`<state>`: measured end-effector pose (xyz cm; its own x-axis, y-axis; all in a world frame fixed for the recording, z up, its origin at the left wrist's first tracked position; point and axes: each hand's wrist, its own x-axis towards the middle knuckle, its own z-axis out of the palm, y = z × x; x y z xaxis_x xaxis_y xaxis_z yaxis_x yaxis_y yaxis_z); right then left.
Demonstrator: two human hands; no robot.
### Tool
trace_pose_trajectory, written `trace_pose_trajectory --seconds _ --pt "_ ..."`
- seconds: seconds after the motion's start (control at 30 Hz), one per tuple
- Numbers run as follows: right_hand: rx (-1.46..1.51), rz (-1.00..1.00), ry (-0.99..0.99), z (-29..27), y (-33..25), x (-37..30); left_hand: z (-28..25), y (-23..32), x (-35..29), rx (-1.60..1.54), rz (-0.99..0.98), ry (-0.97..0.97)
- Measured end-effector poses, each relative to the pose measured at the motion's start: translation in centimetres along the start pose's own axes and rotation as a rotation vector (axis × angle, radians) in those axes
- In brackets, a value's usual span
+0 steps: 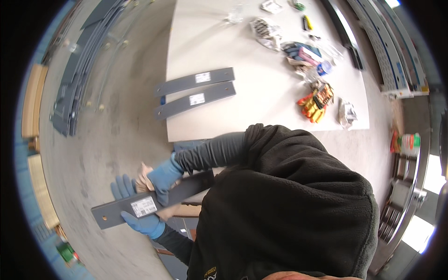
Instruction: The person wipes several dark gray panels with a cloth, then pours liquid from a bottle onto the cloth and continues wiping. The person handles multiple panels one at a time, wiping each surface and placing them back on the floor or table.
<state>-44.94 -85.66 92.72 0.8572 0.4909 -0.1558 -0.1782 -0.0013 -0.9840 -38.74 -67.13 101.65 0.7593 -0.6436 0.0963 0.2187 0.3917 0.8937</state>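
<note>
Black fleece (pixel 289 200) fills the foreground. Left of it, the left hand (pixel 145 225) clasps a grey bar (pixel 143 206); the right hand (pixel 165 177) closes on a beige cloth (pixel 143 179) around it. Rightward, a crumpled clear bag (pixel 266 33) on the table (pixel 268 98) holds small greyish pieces.

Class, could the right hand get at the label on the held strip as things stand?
Probably yes: the right hand seems to hold a cloth, but it is right beside the label, which lies uncovered.
</note>
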Motion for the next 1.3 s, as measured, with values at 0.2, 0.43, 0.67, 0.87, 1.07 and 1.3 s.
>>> trace_pose_trajectory --seconds 0.2,0.43,0.67,0.87,1.07,1.3 --pt "-0.318 -0.873 0.254 3.4 8.3 -3.2 5.8 -1.3 3.3 0.092 0.088 -0.076" --pt "-0.423 -0.967 0.485 5.1 6.7 -16.6 2.8 -3.6 5.4 0.039 0.039 0.052" --pt "-0.296 0.102 0.743 -0.5 0.7 -26.6 -0.4 1.8 10.5 0.061 0.072 0.197" --pt "-0.799 -0.423 0.893 -0.7 -5.1 -12.3 5.2 -4.9 10.1 -0.081 -0.044 0.033" --pt "-0.744 -0.444 0.748 3.2 -5.5 -11.5 2.7 -3.0 9.0 -0.283 -0.172 0.217" --pt "-0.75 -0.138 0.664 7.2 1.1 -20.8 -4.4 -2.1 8.6 -0.258 0.062 0.449"
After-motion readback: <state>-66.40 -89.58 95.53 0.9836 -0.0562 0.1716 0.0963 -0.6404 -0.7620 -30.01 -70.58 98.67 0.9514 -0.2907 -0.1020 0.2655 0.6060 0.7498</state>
